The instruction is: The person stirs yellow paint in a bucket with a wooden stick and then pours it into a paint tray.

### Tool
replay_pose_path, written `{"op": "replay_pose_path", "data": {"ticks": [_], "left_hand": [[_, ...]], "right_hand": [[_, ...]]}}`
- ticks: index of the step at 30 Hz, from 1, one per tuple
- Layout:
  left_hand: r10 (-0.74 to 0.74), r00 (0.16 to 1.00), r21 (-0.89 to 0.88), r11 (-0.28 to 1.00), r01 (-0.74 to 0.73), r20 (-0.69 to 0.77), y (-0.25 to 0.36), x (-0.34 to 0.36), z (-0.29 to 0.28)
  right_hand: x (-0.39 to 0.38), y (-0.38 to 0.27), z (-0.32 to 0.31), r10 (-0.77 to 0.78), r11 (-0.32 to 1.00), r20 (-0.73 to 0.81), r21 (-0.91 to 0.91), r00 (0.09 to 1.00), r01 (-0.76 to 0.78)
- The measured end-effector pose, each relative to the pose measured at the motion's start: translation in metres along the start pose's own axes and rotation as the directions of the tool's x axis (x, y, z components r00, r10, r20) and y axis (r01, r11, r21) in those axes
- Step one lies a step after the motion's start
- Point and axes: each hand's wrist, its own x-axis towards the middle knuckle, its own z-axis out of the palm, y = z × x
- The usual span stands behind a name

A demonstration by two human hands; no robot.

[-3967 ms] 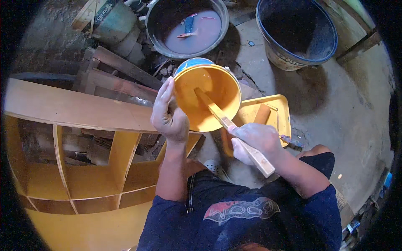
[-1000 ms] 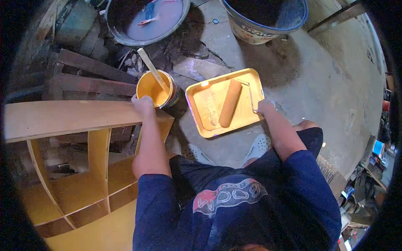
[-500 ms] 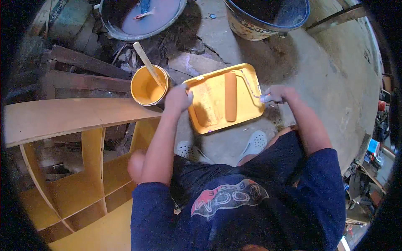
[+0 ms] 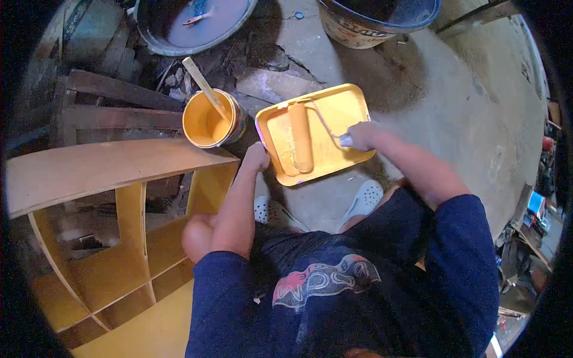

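Read the dial with the yellow tray [image 4: 353,104] at its centre and twelve pointing away from the person. The tray lies just beyond the person's two pale, holed shoes [image 4: 365,200], which stand at five and seven o'clock. The roller [image 4: 301,137] is in the tray, a little to the nine o'clock side of the middle, its sleeve running roughly from twelve to six and coated orange-yellow. Its wire frame bends from the twelve o'clock end of the sleeve down to the handle. The right hand [image 4: 363,136], at three o'clock, has its fingers wrapped around that handle. The left hand [image 4: 258,156] is at eight o'clock, at the tray's edge; its fingers look curled, but whether they pinch the rim I cannot tell.

At nine o'clock, apart from the tray, stands a tin [image 4: 198,125] with yellow inner walls. A wooden stick [image 4: 204,86] stands in it, its top leaning toward eleven. At eight o'clock is a wooden shelf [image 4: 113,161] with open compartments, one end near the tin. Between ten and eleven, farther off, a dark tub [image 4: 170,51] holds murky liquid and a blue thing. At one o'clock is a blue-rimmed bucket [image 4: 358,33] on the grey floor [image 4: 477,137].
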Motion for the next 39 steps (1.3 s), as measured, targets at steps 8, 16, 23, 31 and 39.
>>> {"op": "replay_pose_path", "data": {"ticks": [8,16,23,31,39], "left_hand": [[0.003,0.999,-0.014,1.000,-0.003,-0.038,-0.026,0.014,0.021],[0.051,0.998,0.110,0.992,-0.056,0.041,-0.025,0.021,0.020],[-0.064,0.992,-0.245,0.966,0.089,0.106,-0.042,0.025,0.038],[-0.174,0.979,-0.535,0.820,0.206,0.110,0.020,0.012,0.001],[-0.047,0.968,-0.706,0.676,0.212,0.246,0.040,0.011,-0.043]], "right_hand": [[-0.012,0.004,-0.015,0.059,0.998,0.012,-0.028,0.998,-0.058],[-0.061,0.089,-0.018,0.240,0.965,-0.014,-0.103,0.971,-0.240],[-0.104,0.088,-0.044,0.190,0.981,-0.146,0.004,0.971,-0.192],[-0.114,0.087,-0.056,0.130,0.988,-0.157,0.106,0.979,-0.114],[-0.154,0.086,-0.085,0.106,0.962,-0.251,0.270,0.962,-0.035]]}}
